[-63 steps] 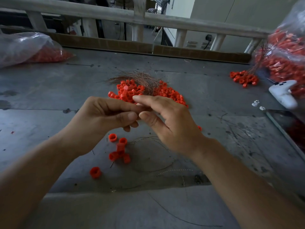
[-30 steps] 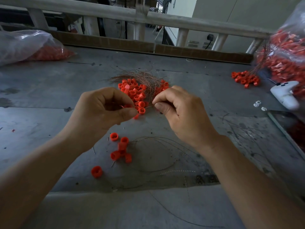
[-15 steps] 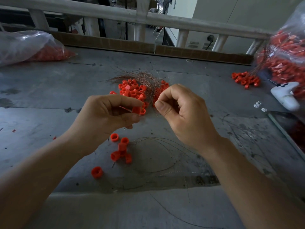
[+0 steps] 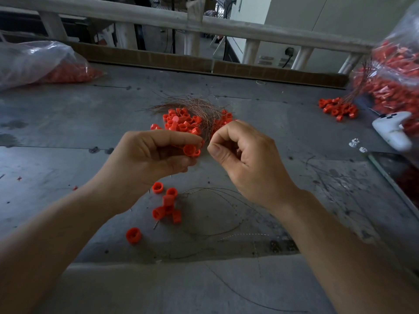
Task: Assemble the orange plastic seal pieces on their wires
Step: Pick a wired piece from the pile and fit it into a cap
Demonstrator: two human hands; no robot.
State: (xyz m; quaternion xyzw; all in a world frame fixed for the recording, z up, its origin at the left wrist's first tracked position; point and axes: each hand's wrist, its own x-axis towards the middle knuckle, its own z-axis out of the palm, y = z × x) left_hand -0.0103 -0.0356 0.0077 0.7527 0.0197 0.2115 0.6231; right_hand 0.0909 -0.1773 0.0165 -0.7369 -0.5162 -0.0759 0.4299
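Head view: left hand [image 4: 145,162] pinches an orange seal piece [image 4: 189,150], right hand [image 4: 247,164] curls tight, whether on a wire I cannot tell; a slip could drop the piece.

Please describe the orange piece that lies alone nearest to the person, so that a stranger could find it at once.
Start at the grey table, below the left hand. A small cluster of orange pieces lies there; the piece sits apart, nearer the person, touching none.
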